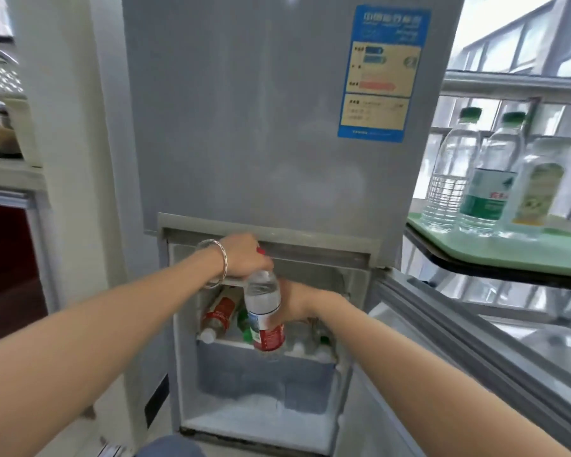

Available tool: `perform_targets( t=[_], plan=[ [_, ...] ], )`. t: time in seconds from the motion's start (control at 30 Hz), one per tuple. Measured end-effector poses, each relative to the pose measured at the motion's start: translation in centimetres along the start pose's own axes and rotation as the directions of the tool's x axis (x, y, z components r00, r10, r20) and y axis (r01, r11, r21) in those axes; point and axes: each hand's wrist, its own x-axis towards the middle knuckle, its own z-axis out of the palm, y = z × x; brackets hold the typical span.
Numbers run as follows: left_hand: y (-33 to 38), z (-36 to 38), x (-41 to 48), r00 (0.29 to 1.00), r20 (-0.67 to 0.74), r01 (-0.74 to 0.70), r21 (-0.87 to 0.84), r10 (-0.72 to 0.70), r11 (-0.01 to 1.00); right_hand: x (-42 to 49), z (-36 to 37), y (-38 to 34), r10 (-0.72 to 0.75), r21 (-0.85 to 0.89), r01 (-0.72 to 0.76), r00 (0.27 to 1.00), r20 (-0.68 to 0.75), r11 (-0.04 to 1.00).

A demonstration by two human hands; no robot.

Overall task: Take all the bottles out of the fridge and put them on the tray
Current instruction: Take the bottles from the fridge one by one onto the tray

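My left hand (244,258) grips the red-capped neck of a clear water bottle (263,311) with a red and white label, held upright in front of the open lower fridge compartment (353,291). My right hand (295,301) lies against the bottle's right side, its fingers hidden behind it. On the shelf behind lie a red-labelled bottle (220,315), a green one (244,324) and more with pale caps (299,348). Three bottles (488,192) stand on the green tray (508,252) at the right.
The open fridge door (449,328) swings out to the right, below the dark-edged table (468,268) carrying the tray. A frosted drawer (264,374) sits under the shelf. The closed upper door (244,110) is above. A cabinet (4,258) stands left.
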Motion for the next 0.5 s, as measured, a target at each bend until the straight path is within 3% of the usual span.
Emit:
perform_targets(
  t=[0.23, 0.37, 0.5],
  plan=[
    [6.4, -3.4, -2.5, 0.936, -0.309, -0.138, 0.125, 0.171, 0.982, -7.3, -5.0, -0.9, -0.017, 0.392, -0.008, 0.998, 0.06, 0.92],
    [10.6, -6.1, -3.6, 0.848, -0.503, -0.192, -0.005, 0.164, 0.981, -10.8, -9.0, -1.1, 0.06, 0.458, -0.013, 0.994, -0.087, 0.889],
    [16.0, -8.7, -4.1, 0.754, -0.616, -0.339, -0.068, 0.228, 0.938, -15.6, -13.6, -1.1, 0.09, 0.531, 0.029, 0.976, -0.197, 0.847]
  ],
)
